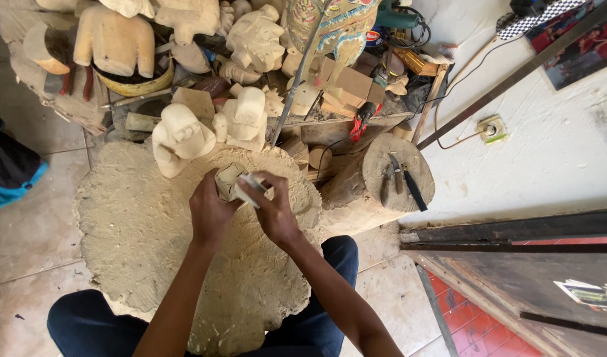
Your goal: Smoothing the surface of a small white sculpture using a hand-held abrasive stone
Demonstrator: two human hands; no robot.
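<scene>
Wood piece: small pale carving blank (228, 181), gripped between both hands above the middle of the sawdust-caked work mat (138, 231).
Far left: headless pale wooden torso figure (115, 41) stands among unfinished carvings.
Left hand: left hand (211, 210) is wrapped tight round the wood piece from its near side.
Just beyond: rounded unpainted carving (179, 137) rests at the mat's far edge.
Right hand: right hand (276, 210) is clenched on a pale strip, maybe sandpaper (252, 187), pressed against the wood piece.
Right: log stump (376, 192) carries dark-handled carving tools (400, 178) on top.
</scene>
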